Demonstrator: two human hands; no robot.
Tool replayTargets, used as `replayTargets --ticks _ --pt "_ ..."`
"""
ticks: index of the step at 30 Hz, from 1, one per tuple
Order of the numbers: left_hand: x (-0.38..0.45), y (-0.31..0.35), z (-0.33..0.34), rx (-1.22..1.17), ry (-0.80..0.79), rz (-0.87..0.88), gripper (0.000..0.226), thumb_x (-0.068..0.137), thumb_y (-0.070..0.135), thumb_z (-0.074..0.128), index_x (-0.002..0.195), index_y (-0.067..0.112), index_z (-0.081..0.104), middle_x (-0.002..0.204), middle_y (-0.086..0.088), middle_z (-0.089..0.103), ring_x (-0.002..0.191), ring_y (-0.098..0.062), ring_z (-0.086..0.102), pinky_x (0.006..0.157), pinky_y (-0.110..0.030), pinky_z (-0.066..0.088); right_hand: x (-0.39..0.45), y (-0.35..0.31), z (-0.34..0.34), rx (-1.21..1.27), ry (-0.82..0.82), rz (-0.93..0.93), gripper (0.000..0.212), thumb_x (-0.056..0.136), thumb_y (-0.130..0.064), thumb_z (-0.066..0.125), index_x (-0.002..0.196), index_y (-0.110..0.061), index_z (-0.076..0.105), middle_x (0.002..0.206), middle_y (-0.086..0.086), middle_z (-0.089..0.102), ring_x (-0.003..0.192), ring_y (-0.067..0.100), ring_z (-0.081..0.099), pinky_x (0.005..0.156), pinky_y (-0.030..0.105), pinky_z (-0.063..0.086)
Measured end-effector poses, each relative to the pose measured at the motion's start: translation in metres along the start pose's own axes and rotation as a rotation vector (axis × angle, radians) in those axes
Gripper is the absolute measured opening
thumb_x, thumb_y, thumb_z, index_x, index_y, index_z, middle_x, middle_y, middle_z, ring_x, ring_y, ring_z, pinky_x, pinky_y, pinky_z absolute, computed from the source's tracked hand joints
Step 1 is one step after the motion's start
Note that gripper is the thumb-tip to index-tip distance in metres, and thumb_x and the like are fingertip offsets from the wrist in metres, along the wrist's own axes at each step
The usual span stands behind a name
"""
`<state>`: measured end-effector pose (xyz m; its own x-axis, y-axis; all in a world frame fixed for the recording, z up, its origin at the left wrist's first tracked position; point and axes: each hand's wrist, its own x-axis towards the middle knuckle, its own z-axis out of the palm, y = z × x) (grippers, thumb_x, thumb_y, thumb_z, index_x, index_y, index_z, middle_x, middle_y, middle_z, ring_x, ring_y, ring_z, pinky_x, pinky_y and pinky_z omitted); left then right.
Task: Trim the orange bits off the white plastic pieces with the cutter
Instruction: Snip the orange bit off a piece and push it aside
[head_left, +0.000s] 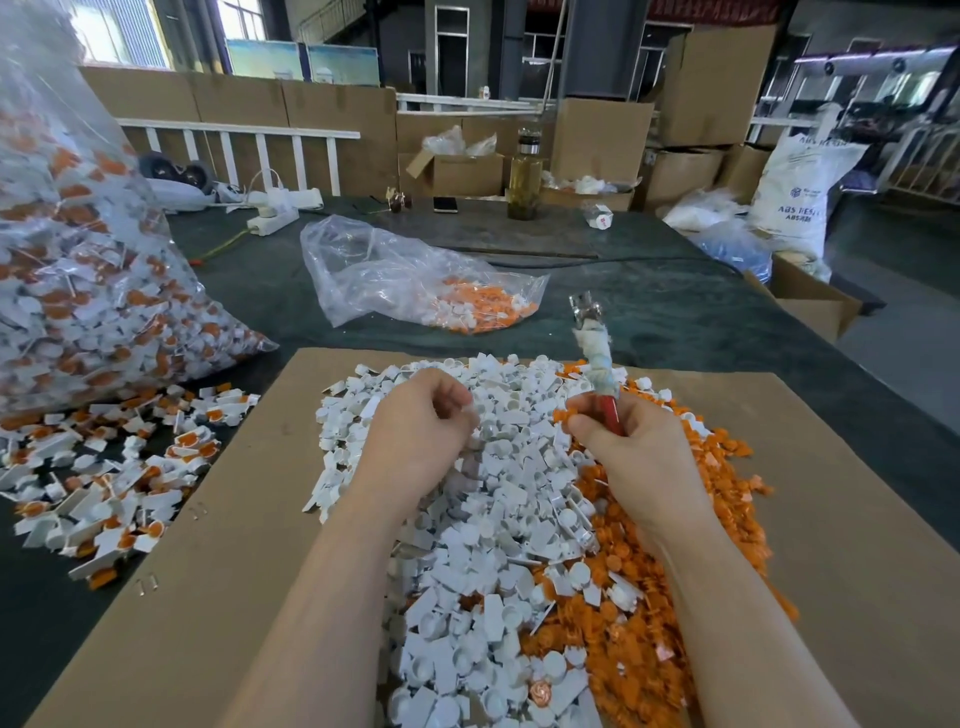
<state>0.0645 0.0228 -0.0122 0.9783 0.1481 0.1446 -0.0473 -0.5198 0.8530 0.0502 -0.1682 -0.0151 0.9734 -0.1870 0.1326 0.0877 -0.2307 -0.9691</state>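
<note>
- My right hand (631, 447) is gripping the cutter (597, 358) by its red handle, fingers curled tight round it, with the wrapped shank and metal jaws pointing up and away from me, above the far edge of the cardboard sheet (249, 519).
- The same hand is also pinching an orange bit (563, 415) between thumb and forefinger beside the handle; holding both at once, I am risking a slip of the cutter or a dropped bit.
- My left hand (421, 415) is hovering over the middle of the cardboard sheet with fingers curled inward; something small and pale seems to be at the fingertips, but motion blur is hiding it, so I cannot tell whether it is holding a piece.
- The two hands are apart, with a strip of the white pile (467, 571) showing between them.
- The orange pile (649, 623) is lying on the right half of the cardboard sheet, touching the white pile; the border is already mixing, so a bit released carelessly is likely landing among finished whites.
- The untrimmed pieces (104, 493) are lying on the surface (675, 312) just off the left edge of the cardboard sheet, below the large clear bag (78, 260); reaching across, my forearm could be sweeping trimmed whites off the sheet.
- The raised jaws are unguarded near my left fingers, so a hurried pass could be nicking skin.
</note>
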Motion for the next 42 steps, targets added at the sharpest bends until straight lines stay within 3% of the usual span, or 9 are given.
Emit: replayTargets --ticks 3,5,8,13,16,19,26,33,42 --pt "-0.003 0.01 0.003 -0.164 0.003 -0.043 0.025 0.086 0.015 0.074 0.094 0.03 0.056 0.082 0.005 0.067 0.064 -0.01 0.064 0.048 -0.013 0.043 -0.002 -0.002 0.001 0.058 -0.004 0.004 0.011 0.09 -0.017 0.068 0.083 -0.026 0.07 0.069 0.003 0.068 0.053 -0.002 0.054 0.048 0.009 0.047" --pt "-0.006 0.016 0.006 -0.257 -0.021 -0.076 0.022 0.084 0.013 0.076 0.095 0.026 0.063 0.082 0.0 0.072 0.07 -0.015 0.072 0.06 -0.023 0.055 -0.002 -0.002 0.002 0.071 -0.016 -0.005 0.01 0.09 -0.017 0.067 0.084 -0.025 0.07 0.058 -0.01 0.062 0.051 -0.003 0.052 0.049 0.011 0.046" --pt "-0.009 0.024 0.014 -0.403 -0.051 -0.122 0.014 0.08 0.005 0.078 0.081 0.016 0.07 0.07 -0.002 0.073 0.064 -0.012 0.072 0.057 -0.02 0.055 -0.002 -0.001 0.003 0.075 0.001 -0.034 0.008 0.09 -0.018 0.068 0.086 -0.024 0.07 0.06 -0.015 0.062 0.055 -0.005 0.054 0.051 0.009 0.045" --pt "-0.014 0.033 0.023 -0.53 -0.105 -0.173 0.009 0.08 0.003 0.078 0.083 0.006 0.071 0.07 -0.008 0.074 0.064 -0.016 0.074 0.06 -0.024 0.059 -0.004 -0.001 0.008 0.066 0.053 -0.109 0.009 0.09 -0.015 0.068 0.085 -0.023 0.069 0.065 -0.013 0.065 0.059 -0.001 0.054 0.053 0.008 0.046" --pt "-0.016 0.036 0.025 -0.537 -0.101 -0.177 0.01 0.078 0.003 0.08 0.083 0.005 0.071 0.072 -0.011 0.075 0.065 -0.018 0.075 0.064 -0.027 0.061 -0.004 0.0 0.01 -0.012 0.073 -0.176 0.009 0.09 -0.017 0.067 0.087 -0.026 0.067 0.061 -0.023 0.061 0.056 -0.005 0.053 0.051 0.01 0.043" --pt "-0.017 0.038 0.025 -0.536 -0.086 -0.169 0.011 0.077 0.003 0.081 0.082 0.005 0.072 0.071 -0.011 0.075 0.065 -0.018 0.075 0.066 -0.029 0.062 -0.005 0.001 0.013 -0.129 0.127 -0.244 0.006 0.09 -0.021 0.068 0.09 -0.026 0.064 0.061 -0.016 0.059 0.057 -0.004 0.055 0.049 0.012 0.042" --pt "-0.02 0.042 0.026 -0.344 -0.009 -0.065 0.01 0.076 0.012 0.081 0.071 0.019 0.076 0.064 0.0 0.073 0.068 -0.022 0.073 0.073 -0.04 0.063 -0.01 0.0 0.022 -0.303 0.228 -0.341 0.015 0.09 -0.026 0.065 0.093 -0.037 0.055 0.078 -0.019 0.061 0.069 0.004 0.058 0.058 0.026 0.048" --pt "-0.021 0.046 0.029 -0.204 0.02 0.055 0.014 0.078 0.02 0.081 0.068 0.03 0.076 0.063 0.017 0.071 0.061 -0.001 0.067 0.055 -0.01 0.049 -0.01 0.002 0.023 -0.347 0.271 -0.338 0.016 0.089 -0.024 0.066 0.082 -0.031 0.053 0.067 -0.016 0.052 0.055 0.001 0.046 0.052 0.016 0.028" --pt "-0.02 0.042 0.032 -0.206 0.025 0.025 0.01 0.081 0.019 0.076 0.074 0.026 0.078 0.065 0.013 0.072 0.064 -0.006 0.069 0.066 -0.024 0.059 -0.006 -0.001 0.014 -0.298 0.106 -0.28 0.024 0.091 -0.018 0.064 0.074 -0.031 0.054 0.054 -0.017 0.052 0.054 -0.004 0.05 0.046 0.012 0.035"
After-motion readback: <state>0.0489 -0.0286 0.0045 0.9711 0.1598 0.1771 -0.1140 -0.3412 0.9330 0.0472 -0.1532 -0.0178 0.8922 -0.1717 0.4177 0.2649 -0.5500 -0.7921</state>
